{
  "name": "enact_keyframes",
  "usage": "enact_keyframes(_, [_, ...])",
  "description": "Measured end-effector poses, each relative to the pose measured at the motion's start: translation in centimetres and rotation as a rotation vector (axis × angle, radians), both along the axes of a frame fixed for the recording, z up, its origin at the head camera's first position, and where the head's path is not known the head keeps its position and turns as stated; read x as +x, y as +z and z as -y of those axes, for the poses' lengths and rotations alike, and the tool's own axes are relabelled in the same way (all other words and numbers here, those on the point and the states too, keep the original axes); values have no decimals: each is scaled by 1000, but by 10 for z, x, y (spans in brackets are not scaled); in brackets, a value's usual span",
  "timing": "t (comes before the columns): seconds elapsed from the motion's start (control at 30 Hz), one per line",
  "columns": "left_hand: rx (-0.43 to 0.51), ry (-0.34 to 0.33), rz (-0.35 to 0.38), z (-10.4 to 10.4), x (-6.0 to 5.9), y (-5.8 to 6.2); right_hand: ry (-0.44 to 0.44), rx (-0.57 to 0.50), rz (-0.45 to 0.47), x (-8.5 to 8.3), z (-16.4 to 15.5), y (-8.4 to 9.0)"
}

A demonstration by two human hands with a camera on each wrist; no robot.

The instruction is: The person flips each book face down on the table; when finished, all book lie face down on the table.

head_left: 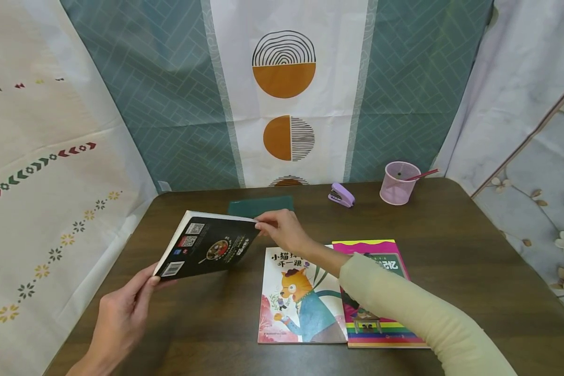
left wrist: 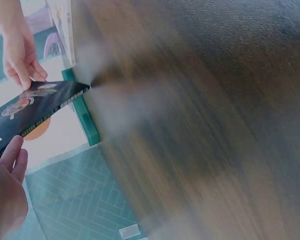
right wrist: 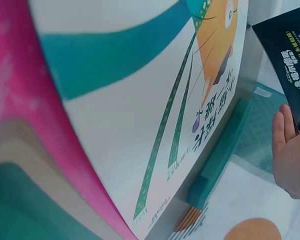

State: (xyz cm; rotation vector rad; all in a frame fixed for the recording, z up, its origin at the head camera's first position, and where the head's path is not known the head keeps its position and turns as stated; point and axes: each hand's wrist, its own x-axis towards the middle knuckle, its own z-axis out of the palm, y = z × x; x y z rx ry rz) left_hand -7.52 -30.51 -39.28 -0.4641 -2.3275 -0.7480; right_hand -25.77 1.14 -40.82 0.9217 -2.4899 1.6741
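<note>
A: How is the black-covered book [head_left: 211, 245] being held?

B: It is held tilted above the left half of the tabletop [head_left: 470, 250], barcoded back cover turned up. The near-left corner is pinched by the left hand [head_left: 122, 308], with the thumb laid over the cover; the opposite, far-right corner is pinched by the right hand [head_left: 284, 230].

A: What could go wrong with that hold?

B: Only two corners are secured. If either pinch were loosened, the book would probably be swung down from the other corner, and its spine could be knocked on the tabletop. Any pages not caught in the pinch could be fanned out.

A: Could anything nearby be disturbed?

B: The flat green case [head_left: 263, 204], by the far edge just beyond the right hand, could be nudged by a careless swing. The cat picture book [head_left: 301, 303] and the pink-bordered book [head_left: 373, 329] are crossed by the right sleeve [head_left: 413, 313]; whether they are touched cannot be told, but they could be dragged askew by a low arm.

A: And the stapler [head_left: 341, 195] and pen cup [head_left: 397, 185]?

B: Less risk is judged there; both are placed well apart from the book, the cup toward the far-right corner.
</note>
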Motion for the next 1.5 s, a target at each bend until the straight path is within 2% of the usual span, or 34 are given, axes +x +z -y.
enact_keyframes(0.27, [63, 6, -56, 0, -3, 1, -11, -35, 45, 1, -1, 2])
enact_keyframes(0.43, [109, 28, -54, -1, -4, 2, -13, -64, 88, 0, -1, 1])
enact_keyframes(0.67, [119, 104, 8, -1, -2, 3, -41, -148, 186, -1, -3, 0])
enact_keyframes(0.9, [115, 102, -6, -1, -4, 2, -76, -169, 273, 0, -2, 3])
enact_keyframes(1.07, [108, 104, -2, -1, -4, 0, -78, -146, 297, 1, 0, 5])
enact_keyframes(1.23, [84, 105, 30, 0, -3, -2, -108, -150, 324, 0, 0, 5])
enact_keyframes(1.5, [99, 72, 138, -1, -3, -5, -151, -164, 344, -5, 0, 4])
